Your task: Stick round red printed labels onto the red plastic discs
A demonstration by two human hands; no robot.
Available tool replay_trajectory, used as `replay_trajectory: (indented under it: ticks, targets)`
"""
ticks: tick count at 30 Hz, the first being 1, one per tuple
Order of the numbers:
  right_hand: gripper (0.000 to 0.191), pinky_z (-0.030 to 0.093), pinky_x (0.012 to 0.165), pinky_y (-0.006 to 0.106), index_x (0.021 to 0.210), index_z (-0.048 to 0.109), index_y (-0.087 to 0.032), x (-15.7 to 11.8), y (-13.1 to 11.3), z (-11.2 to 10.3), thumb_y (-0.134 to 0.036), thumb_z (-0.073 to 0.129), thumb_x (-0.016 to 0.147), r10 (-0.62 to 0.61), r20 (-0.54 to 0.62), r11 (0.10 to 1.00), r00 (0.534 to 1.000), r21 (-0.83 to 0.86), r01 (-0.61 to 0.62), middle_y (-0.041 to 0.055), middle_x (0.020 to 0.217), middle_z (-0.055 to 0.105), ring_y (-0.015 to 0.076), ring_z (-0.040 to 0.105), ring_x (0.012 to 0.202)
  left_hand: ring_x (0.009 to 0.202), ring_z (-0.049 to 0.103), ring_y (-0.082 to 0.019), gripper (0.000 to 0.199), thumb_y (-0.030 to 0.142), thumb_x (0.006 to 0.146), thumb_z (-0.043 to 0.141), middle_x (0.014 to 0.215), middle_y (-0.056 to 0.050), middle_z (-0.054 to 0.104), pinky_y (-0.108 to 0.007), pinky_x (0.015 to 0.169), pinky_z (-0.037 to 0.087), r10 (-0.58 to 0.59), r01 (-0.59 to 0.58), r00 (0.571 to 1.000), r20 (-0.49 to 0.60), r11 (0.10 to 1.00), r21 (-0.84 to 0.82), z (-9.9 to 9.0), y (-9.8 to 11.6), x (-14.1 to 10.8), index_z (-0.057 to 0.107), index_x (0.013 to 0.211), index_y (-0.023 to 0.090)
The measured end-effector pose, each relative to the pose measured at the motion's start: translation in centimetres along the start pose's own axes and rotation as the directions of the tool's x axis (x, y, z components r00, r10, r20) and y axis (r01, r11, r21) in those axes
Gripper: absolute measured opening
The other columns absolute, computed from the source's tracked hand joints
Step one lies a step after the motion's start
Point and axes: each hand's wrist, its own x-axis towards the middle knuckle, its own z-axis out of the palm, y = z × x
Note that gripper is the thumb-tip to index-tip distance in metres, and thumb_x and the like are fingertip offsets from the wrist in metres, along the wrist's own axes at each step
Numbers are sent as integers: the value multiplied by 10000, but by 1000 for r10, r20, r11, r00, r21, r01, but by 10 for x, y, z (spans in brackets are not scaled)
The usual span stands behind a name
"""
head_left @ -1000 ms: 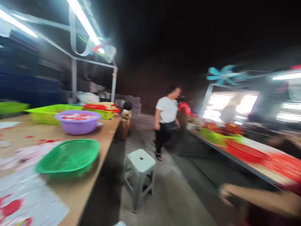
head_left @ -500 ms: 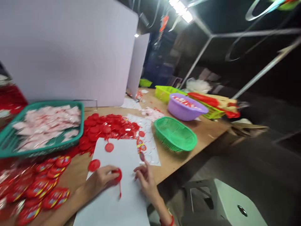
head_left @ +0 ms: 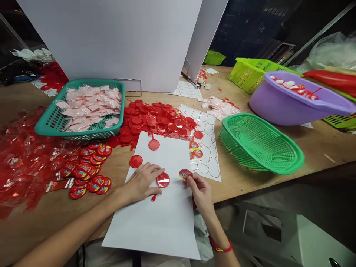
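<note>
My left hand (head_left: 142,181) rests on a white sheet of paper (head_left: 158,222), its thumb and fingers apart. Its fingertips are at the left edge of a glossy red plastic disc (head_left: 163,180); a small red handle end (head_left: 153,198) shows below the thumb. Between thumb and fingers, my right hand (head_left: 202,191) pinches a round printed sticker (head_left: 185,174), red with yellow and blue, to the right of that disc. Two more red discs lie by the sheet: one (head_left: 154,144) near its top, another (head_left: 136,161) over its left edge.
Behind the sheet is a heap of red discs (head_left: 151,120) beside a sticker sheet (head_left: 208,148). A teal basket (head_left: 122,107) holds pink-white packets. Printed round pieces (head_left: 86,170) lie left. To the right are a green basket (head_left: 261,144) and a purple basin (head_left: 278,104).
The view has swung to the right-hand scene less and sits closer over the table. My right hand has brought the sticker from the sticker sheet's edge over the paper. My left fingers have loosened from the disc.
</note>
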Motion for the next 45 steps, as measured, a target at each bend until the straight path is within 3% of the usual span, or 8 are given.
replay_trajectory:
  ticks: [10, 14, 20, 25, 30, 34, 38, 45]
  targets:
    - [226, 436, 578, 259, 754, 572, -184, 6, 3, 4, -403, 620, 726, 14, -52, 999, 999, 43, -12, -22, 597, 555, 124, 527, 570, 827, 581, -277, 267, 215, 661, 699, 903, -102, 546, -364, 667, 475, -420, 397, 900, 116, 900, 181, 24, 63, 34, 563, 878, 138]
    - [194, 433, 595, 259, 776, 560, -185, 6, 5, 2, -370, 610, 744, 4, -39, 999, 999, 54, -2, -26, 609, 551, 121, 531, 587, 774, 601, -214, 174, 167, 742, 544, 903, -77, 568, -320, 655, 482, -394, 404, 914, 93, 873, -273, 17, 53, 34, 548, 915, 143]
    - [226, 448, 626, 285, 842, 542, -185, 4, 2, 3, -375, 609, 740, -11, -33, 996, 999, 86, 14, -3, 665, 608, 128, 553, 604, 657, 624, -127, 248, 217, 720, 593, 845, -43, 634, -251, 595, 496, -543, 418, 782, 306, 93, -904, 11, 34, 29, 532, 949, 145]
    - [267, 462, 683, 299, 932, 505, -207, 2, -6, 12, -309, 637, 724, -21, 55, 997, 998, 74, 17, 10, 743, 654, 147, 595, 700, 674, 651, -147, 339, 271, 658, 690, 808, -49, 656, -279, 630, 526, -544, 344, 783, 300, -22, -939, 20, 42, 28, 533, 925, 134]
    - [294, 462, 725, 320, 1003, 464, -221, 5, -12, 19, -244, 615, 751, -89, 63, 996, 994, -22, 91, 4, 755, 649, 152, 599, 742, 755, 669, -170, 165, 236, 771, 570, 841, -53, 681, -293, 671, 543, -505, 181, 860, -78, 444, -878, 24, 38, 21, 551, 910, 149]
    - [244, 452, 761, 343, 1001, 464, -222, 7, -13, 14, -265, 569, 785, -101, 5, 994, 995, -36, 102, 41, 860, 658, 167, 599, 817, 712, 659, -150, 151, 97, 817, 491, 799, -39, 698, -233, 589, 500, 32, -11, 831, -555, 999, 41, 26, 35, 11, 598, 905, 158]
    - [229, 460, 678, 310, 972, 461, -223, 9, -10, 10, -290, 569, 781, -46, -2, 999, 999, 3, 46, 13, 773, 654, 142, 583, 677, 612, 611, -159, 89, 82, 806, 519, 740, -63, 676, -251, 494, 445, 131, 113, 913, -386, 829, 548, 36, 47, 7, 599, 821, 118]
    - [159, 437, 583, 260, 842, 548, -194, 10, -6, 6, -341, 554, 782, -27, 0, 998, 1000, -60, 27, -21, 641, 574, 120, 528, 585, 847, 550, -176, 288, 63, 775, 537, 1008, -50, 576, -278, 679, 453, -83, 59, 993, 80, 963, 264, 19, 38, 9, 521, 1028, 200]
